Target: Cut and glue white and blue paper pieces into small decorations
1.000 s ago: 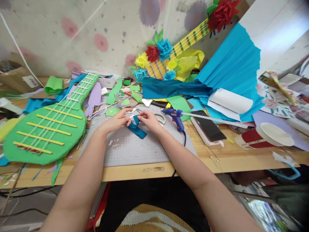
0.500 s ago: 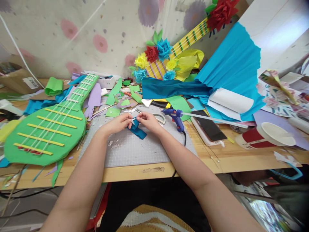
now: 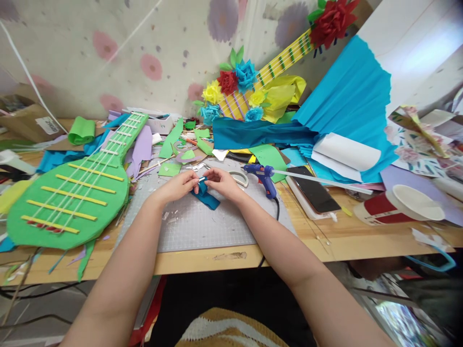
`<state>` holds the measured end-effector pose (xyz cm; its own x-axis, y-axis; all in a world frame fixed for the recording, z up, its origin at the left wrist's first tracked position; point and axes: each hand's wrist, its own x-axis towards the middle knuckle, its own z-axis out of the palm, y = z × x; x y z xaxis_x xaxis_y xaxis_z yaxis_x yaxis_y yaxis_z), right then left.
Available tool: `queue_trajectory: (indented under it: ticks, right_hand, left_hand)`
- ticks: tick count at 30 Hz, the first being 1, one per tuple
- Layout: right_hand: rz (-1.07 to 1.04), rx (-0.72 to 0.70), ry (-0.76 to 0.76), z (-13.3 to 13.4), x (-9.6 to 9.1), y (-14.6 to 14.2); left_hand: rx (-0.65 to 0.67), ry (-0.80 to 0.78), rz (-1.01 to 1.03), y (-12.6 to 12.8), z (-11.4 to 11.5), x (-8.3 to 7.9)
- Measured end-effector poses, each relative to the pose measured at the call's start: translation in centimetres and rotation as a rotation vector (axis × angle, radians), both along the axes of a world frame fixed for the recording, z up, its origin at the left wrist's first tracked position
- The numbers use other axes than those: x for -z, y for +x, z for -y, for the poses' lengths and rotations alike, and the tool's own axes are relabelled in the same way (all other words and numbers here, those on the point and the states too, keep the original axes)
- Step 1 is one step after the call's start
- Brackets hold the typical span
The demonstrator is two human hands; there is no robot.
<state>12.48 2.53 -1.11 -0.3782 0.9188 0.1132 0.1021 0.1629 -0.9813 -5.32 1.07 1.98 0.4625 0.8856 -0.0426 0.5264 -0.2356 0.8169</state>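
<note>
Over the grey cutting mat (image 3: 213,233), my two hands meet fingertip to fingertip. My left hand (image 3: 181,184) is closed in a pinch on a short white stick (image 3: 201,180). Between the fingers of my right hand (image 3: 223,184) is the upper end of a blue paper strip (image 3: 207,198), which lies against the stick. The strip's loose end hangs down onto the mat. My fingers cover part of both pieces. Just right of my right hand lie the pale handles of scissors (image 3: 240,179). A blue glue gun (image 3: 265,179) with a long white glue stick rests beyond them.
A green paper lute-like instrument (image 3: 72,193) lies at left. Behind stands a yellow one (image 3: 267,72) with paper flowers. Blue crepe paper (image 3: 347,91), a phone (image 3: 313,189) and a paper cup (image 3: 383,205) are at right. Green and purple scraps crowd the back.
My fingers have shifted slightly at the white stick, which now lies flatter against the top of the blue strip. Both hands keep their hold.
</note>
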Motion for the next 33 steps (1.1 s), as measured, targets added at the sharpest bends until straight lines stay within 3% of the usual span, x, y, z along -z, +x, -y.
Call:
queue_trajectory:
  ticks: [9,19,27,33]
  right_hand:
    - [-0.061,0.049,-0.010,-0.11,-0.01,-0.17]
    - [-0.092,0.025,-0.020,-0.10,-0.12,-0.11]
    - [-0.067,-0.013,-0.015,0.03,-0.13,-0.15]
    - [-0.083,-0.008,-0.003,0.04,-0.12,-0.11]
  left_hand:
    - [-0.003,0.005,-0.031,0.25,0.09,-0.04]
    - [-0.089,-0.281,0.184,0.20,-0.02,-0.42]
    - [-0.133,-0.308,0.208,0.01,-0.15,-0.14]
    - [-0.239,-0.191,0.311,0.16,-0.12,-0.13]
